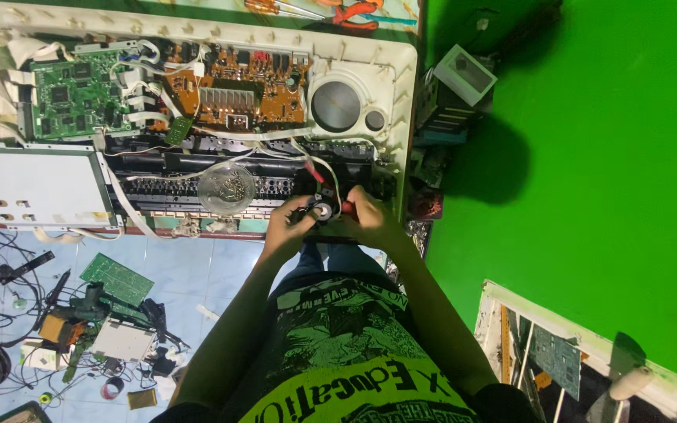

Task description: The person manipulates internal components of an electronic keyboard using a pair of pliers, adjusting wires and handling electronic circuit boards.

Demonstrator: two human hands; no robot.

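Two hands meet just above the person's lap, at the near edge of the opened keyboard chassis (401,94). Left hand (285,223) pinches a small black part with a round pale centre (321,210), fingers curled about its left side. Right hand (370,219) closes on the same part from the other side, and something red (346,207) peeks out beside its fingers, too small to tell what. Just beyond, a clear round dish of screws (226,188) sits on the black key mechanism, well within elbow reach; a careless sweep could tip it and scatter screws into the works. Farther back lie the orange circuit board (233,86), the green circuit board (78,95) and the round speaker (336,106). Loose white wires (221,166) cross near the hands; a snag might tug a connector.
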